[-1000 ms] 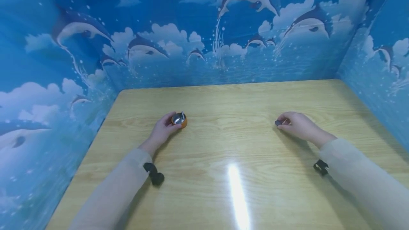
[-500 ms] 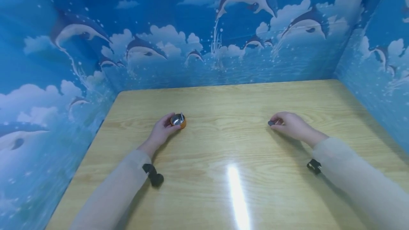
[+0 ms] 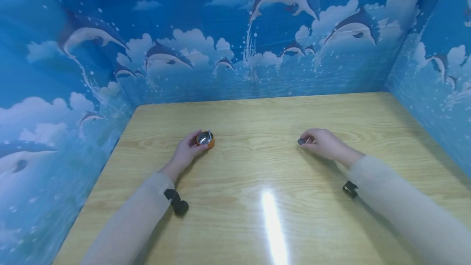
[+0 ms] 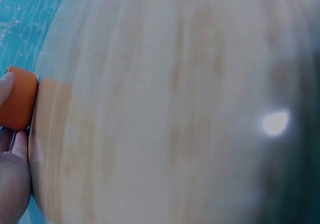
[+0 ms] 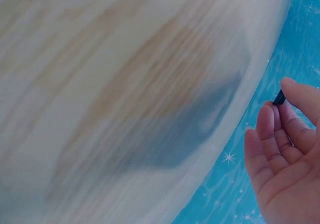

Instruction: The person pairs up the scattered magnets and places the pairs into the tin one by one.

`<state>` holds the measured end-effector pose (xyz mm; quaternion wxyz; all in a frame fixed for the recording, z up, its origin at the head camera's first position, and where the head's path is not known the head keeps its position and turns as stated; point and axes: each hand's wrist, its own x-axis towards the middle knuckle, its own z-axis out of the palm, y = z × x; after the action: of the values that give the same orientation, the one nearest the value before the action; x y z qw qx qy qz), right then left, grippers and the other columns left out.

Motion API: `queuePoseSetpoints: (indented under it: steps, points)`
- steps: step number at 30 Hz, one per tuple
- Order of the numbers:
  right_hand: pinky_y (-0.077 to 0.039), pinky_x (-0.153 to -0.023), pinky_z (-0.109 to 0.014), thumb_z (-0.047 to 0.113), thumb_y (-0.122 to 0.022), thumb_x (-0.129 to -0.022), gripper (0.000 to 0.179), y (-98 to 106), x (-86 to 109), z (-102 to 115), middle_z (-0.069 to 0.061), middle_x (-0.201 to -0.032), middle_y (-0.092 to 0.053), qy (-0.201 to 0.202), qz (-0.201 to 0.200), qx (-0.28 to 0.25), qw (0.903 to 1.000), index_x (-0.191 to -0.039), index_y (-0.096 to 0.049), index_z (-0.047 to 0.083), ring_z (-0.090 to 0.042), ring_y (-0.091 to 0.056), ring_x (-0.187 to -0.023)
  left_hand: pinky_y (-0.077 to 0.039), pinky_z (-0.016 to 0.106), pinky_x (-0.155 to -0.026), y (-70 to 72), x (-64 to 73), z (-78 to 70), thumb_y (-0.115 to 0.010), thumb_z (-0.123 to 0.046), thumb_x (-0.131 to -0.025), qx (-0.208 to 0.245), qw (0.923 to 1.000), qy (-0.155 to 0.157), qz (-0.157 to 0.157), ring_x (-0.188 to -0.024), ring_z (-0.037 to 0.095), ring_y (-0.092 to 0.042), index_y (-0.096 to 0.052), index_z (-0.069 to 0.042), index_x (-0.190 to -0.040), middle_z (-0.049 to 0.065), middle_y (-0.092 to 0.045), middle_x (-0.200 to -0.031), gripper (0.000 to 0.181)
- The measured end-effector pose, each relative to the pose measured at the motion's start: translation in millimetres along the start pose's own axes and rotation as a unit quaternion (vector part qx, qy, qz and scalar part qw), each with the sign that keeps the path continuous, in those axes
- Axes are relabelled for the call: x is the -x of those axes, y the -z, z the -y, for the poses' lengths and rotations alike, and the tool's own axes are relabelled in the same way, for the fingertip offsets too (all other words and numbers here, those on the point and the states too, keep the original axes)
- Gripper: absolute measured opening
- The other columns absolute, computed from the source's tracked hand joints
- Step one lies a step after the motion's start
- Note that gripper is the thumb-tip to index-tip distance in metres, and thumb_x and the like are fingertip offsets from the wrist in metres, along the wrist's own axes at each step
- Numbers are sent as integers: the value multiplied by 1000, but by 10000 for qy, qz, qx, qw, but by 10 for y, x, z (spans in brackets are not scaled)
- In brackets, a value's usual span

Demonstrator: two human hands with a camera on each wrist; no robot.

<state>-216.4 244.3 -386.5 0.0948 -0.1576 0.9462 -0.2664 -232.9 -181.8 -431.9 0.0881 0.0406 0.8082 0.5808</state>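
In the head view, my left hand (image 3: 185,150) grips a small round orange cup (image 3: 211,144) with a shiny metal inside, on the left part of the table. A thin silvery piece stands at the cup's inner rim. The left wrist view shows the cup's orange outer wall (image 4: 19,101) at its left edge. My right hand (image 3: 325,145) pinches a small dark flat disc (image 3: 301,141) between thumb and fingers, just above the table to the right of centre. From the right wrist, the disc (image 5: 279,98) appears edge-on; its exact kind cannot be made out.
A light wood-grain table (image 3: 254,126) lies under both hands. Blue curtains (image 3: 206,77) printed with dolphins and clouds stand behind it and at both sides. A bright streak of reflected light (image 3: 274,228) crosses the table's near part.
My right hand has moved left across the table with the dark disc pinched in it. The left hand and the orange cup have stayed in place.
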Motion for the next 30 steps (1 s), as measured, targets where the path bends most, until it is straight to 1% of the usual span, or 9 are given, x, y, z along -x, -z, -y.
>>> queuePoseSetpoints:
  steps: [10,16,22,30]
  points:
    - [-50,-75,-39,13,-64,-87,27,-86,-135,166,-9,-94,-63,97,116,-19,9999,-109,-61,-3,-22,-58,-87,-29,36,-108,-8,1,38,-66,-14,-88,51,9999,-126,-5,-133,30,-31,-28,-2,-144,20,-30,-146,69]
    - [-50,-75,-37,13,-64,-88,26,-128,-198,268,-8,-95,-62,151,190,-91,9997,-109,-61,-2,-21,-58,-87,-31,36,-107,-8,2,29,-65,-14,-88,90,9999,-120,23,-133,30,-32,-28,-2,-145,21,-30,-146,69]
    - [-50,-74,-36,12,-65,-87,25,-163,-251,359,-8,-95,-62,280,196,-90,9994,-108,-62,-2,-21,-58,-87,-33,35,-106,-3,1,32,-65,-15,-89,39,10000,-65,38,-132,29,-34,-28,-3,-145,19,-31,-146,68]
    - [-50,-76,-35,13,-66,-87,27,-207,-310,476,-8,-97,-62,229,279,-132,9993,-110,-61,-1,-20,-58,-88,-32,36,-106,-5,-11,21,-65,-17,-88,2,10000,-21,45,-132,29,-34,-28,-4,-145,18,-31,-146,69]
